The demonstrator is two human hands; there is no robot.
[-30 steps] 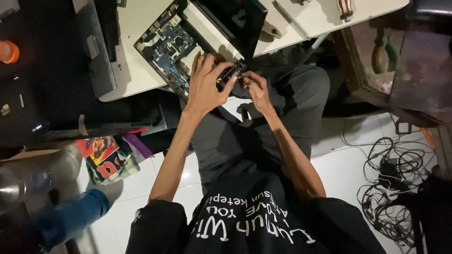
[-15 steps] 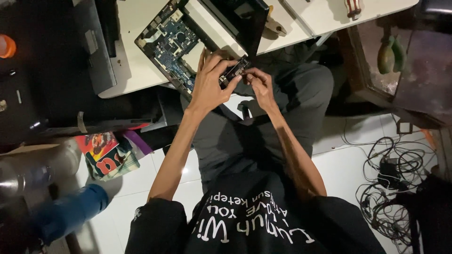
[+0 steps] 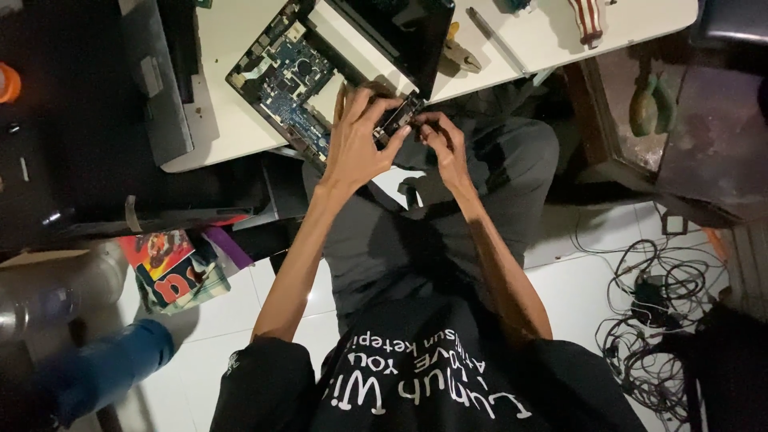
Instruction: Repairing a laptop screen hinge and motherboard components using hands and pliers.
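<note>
The left hand was closed on a small dark module, thumb on one side and fingers on the other, holding it just off the counter edge and over the lap; the grip appeared to steady the part so the other hand could work on it; the right hand had its fingertips pinched together at the module's near end, apparently on a small fitting, though what they held was too small to tell. The module sat between both hands, touching each, just beside the corner of the opened laptop base; the exposed blue board lay flat on the counter with its components up, presumably for access; the black screen panel lay beside it, close behind the hands. Pliers and a slim screwdriver lay on the counter near the panel, within reach; a grey laptop lid lay to the left. On the floor, a cable tangle lay to the right, a colourful packet and a blue bottle to the left, all well apart from the hands.
</note>
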